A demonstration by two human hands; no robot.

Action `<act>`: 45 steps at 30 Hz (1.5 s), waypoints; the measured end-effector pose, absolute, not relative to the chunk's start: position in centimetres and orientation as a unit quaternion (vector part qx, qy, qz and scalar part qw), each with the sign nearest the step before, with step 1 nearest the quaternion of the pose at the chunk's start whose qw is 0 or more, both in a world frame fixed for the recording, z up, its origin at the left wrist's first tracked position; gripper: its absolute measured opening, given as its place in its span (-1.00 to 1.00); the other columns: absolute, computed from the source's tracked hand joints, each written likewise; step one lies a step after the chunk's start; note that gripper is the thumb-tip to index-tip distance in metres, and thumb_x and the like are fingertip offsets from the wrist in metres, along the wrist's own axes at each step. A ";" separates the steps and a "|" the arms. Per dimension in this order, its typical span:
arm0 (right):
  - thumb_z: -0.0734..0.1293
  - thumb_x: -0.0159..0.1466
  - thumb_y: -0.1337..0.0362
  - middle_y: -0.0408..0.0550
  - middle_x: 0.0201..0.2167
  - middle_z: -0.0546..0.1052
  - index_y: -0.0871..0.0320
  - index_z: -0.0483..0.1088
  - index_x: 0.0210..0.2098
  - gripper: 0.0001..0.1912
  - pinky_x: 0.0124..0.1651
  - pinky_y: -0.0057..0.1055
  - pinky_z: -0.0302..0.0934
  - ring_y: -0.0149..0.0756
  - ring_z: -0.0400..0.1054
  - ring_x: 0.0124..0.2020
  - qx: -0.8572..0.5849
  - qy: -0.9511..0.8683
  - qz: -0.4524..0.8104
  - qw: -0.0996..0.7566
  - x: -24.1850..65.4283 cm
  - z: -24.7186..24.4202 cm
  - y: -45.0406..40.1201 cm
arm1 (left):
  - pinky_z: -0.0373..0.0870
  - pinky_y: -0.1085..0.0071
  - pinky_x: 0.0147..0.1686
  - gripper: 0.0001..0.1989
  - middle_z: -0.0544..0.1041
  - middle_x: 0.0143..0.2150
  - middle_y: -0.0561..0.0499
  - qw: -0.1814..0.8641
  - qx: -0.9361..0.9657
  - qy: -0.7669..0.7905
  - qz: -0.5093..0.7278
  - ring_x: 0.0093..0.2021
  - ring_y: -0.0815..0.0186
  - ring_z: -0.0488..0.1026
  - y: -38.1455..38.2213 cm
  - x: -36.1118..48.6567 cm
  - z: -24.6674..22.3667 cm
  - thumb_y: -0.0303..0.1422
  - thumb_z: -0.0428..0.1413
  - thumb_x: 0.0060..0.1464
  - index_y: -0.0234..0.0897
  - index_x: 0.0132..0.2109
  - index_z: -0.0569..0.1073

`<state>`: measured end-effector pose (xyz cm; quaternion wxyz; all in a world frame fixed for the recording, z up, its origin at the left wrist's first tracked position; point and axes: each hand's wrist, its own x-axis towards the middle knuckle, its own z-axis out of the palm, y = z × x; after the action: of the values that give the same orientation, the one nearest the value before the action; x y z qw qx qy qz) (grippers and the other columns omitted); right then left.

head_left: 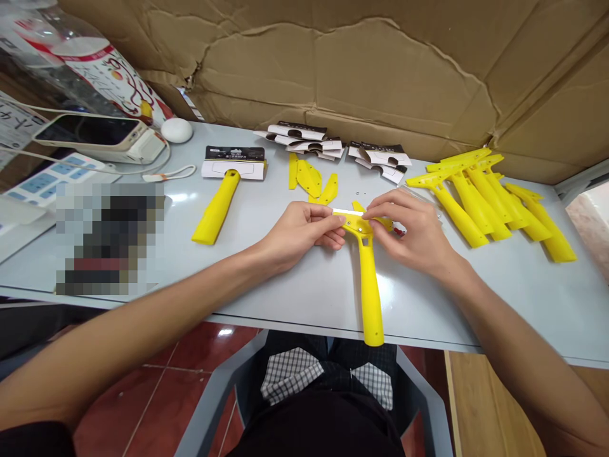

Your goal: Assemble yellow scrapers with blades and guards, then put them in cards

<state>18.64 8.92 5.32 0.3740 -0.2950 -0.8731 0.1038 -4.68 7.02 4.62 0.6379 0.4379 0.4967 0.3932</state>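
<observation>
A yellow scraper (370, 285) lies with its handle toward the table's front edge, a thin metal blade (347, 212) along the top of its head. My left hand (304, 230) pinches the left end of the head between thumb and fingers. My right hand (409, 227) has its thumb and fingertips closed on the right part of the head, which they partly hide. Just behind are loose yellow plates (309, 179) and tiny metal bits (360, 193). Something small and red (398, 232) shows beneath my right hand.
A scraper with a card sleeve (216, 206) lies left. Folded card sleeves (304, 139) sit at the back, several yellow handles (476, 197) at right. A phone (90, 130), a power strip (52, 181) and bottles (109, 70) occupy the left. Cardboard (342, 70) stands behind.
</observation>
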 end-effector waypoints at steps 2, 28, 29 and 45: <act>0.39 0.38 0.38 0.01 -0.17 0.67 0.10 0.62 -0.18 -0.87 -0.06 -0.15 0.40 -0.14 0.54 -0.15 -0.288 -0.875 0.110 0.374 18.7 5.4 8.9 | 0.62 0.41 -0.33 -0.81 0.67 -0.38 -0.09 0.639 0.438 0.497 0.391 -0.45 0.38 0.60 7.1 -4.7 4.6 -0.41 0.33 0.24 -0.35 -0.37 0.66; 0.41 0.47 0.29 0.04 -0.11 0.68 0.07 0.69 -0.12 -0.84 -0.04 -0.12 0.40 -0.10 0.52 -0.08 -0.320 -0.858 0.107 0.387 17.3 3.8 8.8 | 0.64 0.34 -0.23 -0.80 0.68 -0.34 -0.09 0.632 0.466 0.488 0.381 -0.40 0.35 0.61 6.8 -4.7 4.7 -0.28 0.39 0.18 -0.32 -0.33 0.66; 0.39 0.47 0.29 0.05 -0.10 0.68 0.07 0.69 -0.10 -0.83 -0.03 -0.12 0.41 -0.10 0.53 -0.08 -0.321 -0.855 0.107 0.392 17.4 3.9 8.8 | 0.65 0.32 -0.22 -0.80 0.68 -0.33 -0.10 0.631 0.464 0.490 0.382 -0.40 0.33 0.61 6.9 -4.7 4.6 -0.27 0.40 0.17 -0.31 -0.33 0.66; 0.59 0.28 0.02 -0.08 -0.54 0.58 0.15 0.61 -0.29 -0.69 -0.49 -0.35 0.36 -0.32 0.45 -0.54 -0.476 -0.580 0.560 0.352 19.2 6.4 9.5 | 0.67 0.34 -0.24 -0.80 0.70 -0.34 -0.13 0.594 0.470 0.507 0.411 -0.39 0.32 0.63 7.6 -5.3 5.4 -0.29 0.38 0.16 -0.34 -0.32 0.64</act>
<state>19.21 9.55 6.40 0.3517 -0.4756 -0.5798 0.5603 -5.34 7.56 5.41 0.5943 0.4695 0.5074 0.4110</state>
